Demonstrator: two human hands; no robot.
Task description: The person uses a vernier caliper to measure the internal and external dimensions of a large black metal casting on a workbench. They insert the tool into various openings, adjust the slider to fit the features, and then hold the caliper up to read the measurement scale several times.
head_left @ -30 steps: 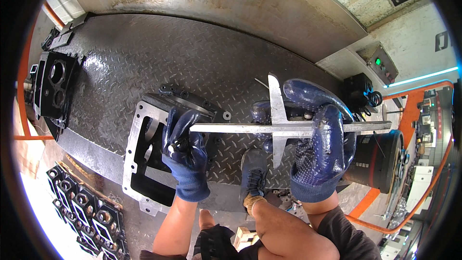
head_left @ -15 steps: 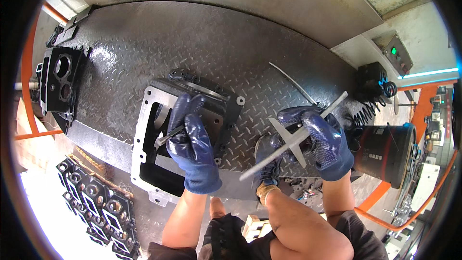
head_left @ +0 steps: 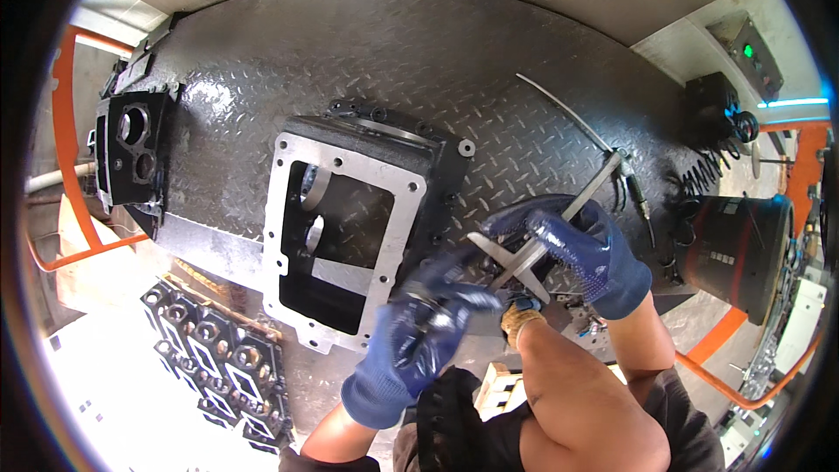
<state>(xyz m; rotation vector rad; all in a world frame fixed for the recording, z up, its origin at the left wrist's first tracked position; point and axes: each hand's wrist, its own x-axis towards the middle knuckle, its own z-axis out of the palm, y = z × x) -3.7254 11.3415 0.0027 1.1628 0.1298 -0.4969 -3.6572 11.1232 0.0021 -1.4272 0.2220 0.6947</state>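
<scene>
My right hand (head_left: 603, 258), in a dark blue coated glove, is closed round a metal depth gauge (head_left: 524, 258), a long flat bar with a tapered crosspiece. The gauge slants over the table's near edge. My left hand (head_left: 411, 341), gloved alike and smeared by motion, is beside the gauge's lower end. Its fingers are curled round a short metal rod (head_left: 440, 320), only partly visible. Left of both hands, a black cast housing (head_left: 411, 201) lies on the table, its bare metal flange facing up around a big rectangular opening.
The housing rests on a steel tread-plate table (head_left: 419, 44). An air blow gun (head_left: 631, 183) with a long thin nozzle lies at right, near a black cylinder (head_left: 738, 240). Another black casting (head_left: 133, 149) stands far left. Several castings (head_left: 214, 358) sit low at left.
My left hand has moved from over the housing down and right toward the gauge, uncovering the opening. My right hand still grips the gauge. The view has shifted slightly.
</scene>
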